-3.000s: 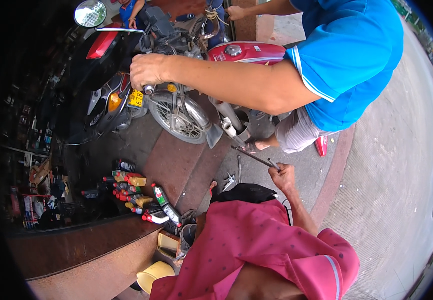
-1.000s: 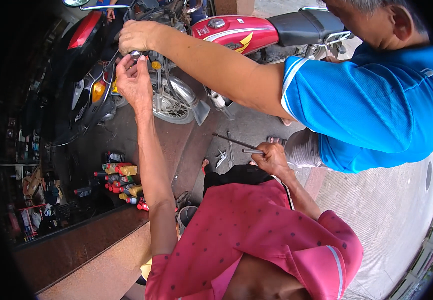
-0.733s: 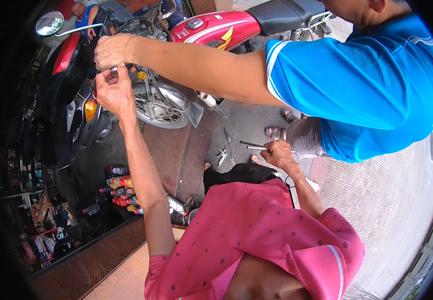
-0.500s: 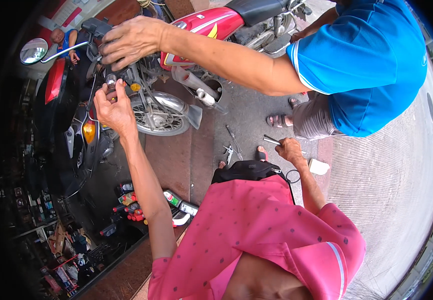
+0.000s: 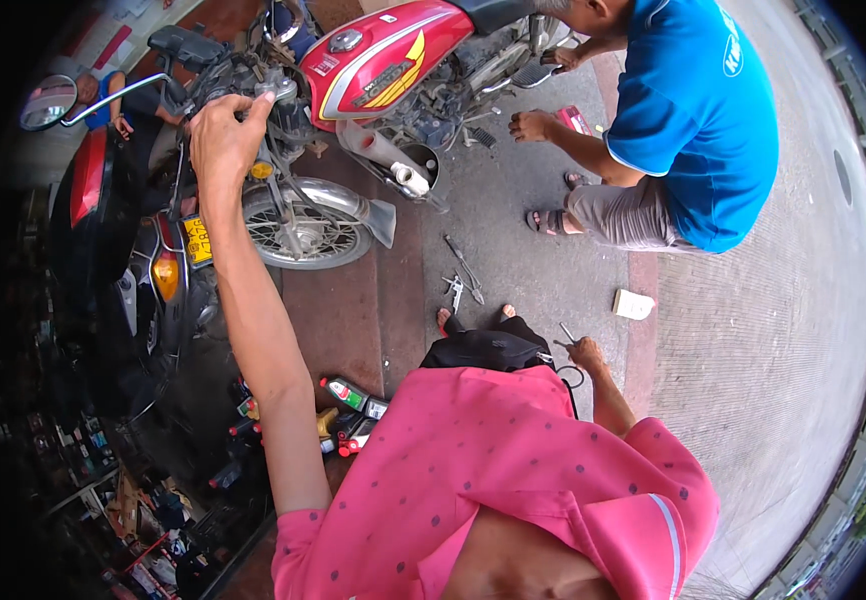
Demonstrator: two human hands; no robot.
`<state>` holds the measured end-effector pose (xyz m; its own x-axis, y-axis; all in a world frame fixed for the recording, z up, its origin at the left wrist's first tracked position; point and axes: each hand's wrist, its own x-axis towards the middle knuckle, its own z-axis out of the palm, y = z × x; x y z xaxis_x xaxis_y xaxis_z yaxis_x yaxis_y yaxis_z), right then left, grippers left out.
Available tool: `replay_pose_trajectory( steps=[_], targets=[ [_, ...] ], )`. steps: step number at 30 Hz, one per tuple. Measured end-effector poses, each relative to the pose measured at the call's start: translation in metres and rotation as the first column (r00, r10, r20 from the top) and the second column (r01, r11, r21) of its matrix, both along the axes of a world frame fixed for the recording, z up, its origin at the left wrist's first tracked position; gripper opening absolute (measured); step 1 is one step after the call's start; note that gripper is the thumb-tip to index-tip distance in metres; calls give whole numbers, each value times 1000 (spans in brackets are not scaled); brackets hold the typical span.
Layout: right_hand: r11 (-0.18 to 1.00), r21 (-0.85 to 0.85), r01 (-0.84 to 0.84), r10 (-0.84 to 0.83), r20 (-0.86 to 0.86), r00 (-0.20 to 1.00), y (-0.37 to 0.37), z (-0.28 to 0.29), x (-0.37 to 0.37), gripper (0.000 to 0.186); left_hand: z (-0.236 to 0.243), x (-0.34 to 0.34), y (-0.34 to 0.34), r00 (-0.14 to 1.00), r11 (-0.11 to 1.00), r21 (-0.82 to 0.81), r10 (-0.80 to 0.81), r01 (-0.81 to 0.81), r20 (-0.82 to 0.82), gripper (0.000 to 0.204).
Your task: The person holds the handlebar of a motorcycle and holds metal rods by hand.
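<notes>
My left hand [image 5: 225, 140] is stretched out over the front of a red motorcycle [image 5: 378, 62], by its handlebar and fork. Thumb and fingers are closed near a greyish round part [image 5: 276, 84]; what they hold, if anything, is hidden behind them. Low at my right side, my right hand [image 5: 586, 354] is closed round a slim metal tool [image 5: 566, 330], its end sticking out past the fingers. Below my left hand is the front wheel [image 5: 303, 230] with its chrome mudguard.
A co-worker in a blue shirt [image 5: 703, 120] crouches beside the motorcycle. Hand tools [image 5: 465, 275] and a white container [image 5: 634, 304] lie on the ground. Another motorcycle [image 5: 103, 220] stands at left, with oil bottles [image 5: 348, 395] near my left elbow.
My left hand has moved up toward the handlebar; the small clear piece in its fingers no longer shows. My right hand has dropped nearer my body. The co-worker has withdrawn an arm and crouched.
</notes>
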<state>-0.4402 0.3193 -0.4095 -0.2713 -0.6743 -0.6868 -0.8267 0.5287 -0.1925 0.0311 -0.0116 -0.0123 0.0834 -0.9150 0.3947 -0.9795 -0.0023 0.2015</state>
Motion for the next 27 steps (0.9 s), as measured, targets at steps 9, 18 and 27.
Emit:
replay_pose_trajectory(
  steps=[9,18,27],
  targets=[
    [968,-78,-237,241,43,970,-58,33,28,26,24,-35,10,846,854,334,201,-398,494,48],
    [857,-468,217,81,537,839,-157,75,80,23,22,-42,5,882,866,245,357,-435,307,74],
    [695,-684,223,290,550,783,-168,131,123,24,19,-42,4,836,863,127,421,-488,352,30]
  ],
)
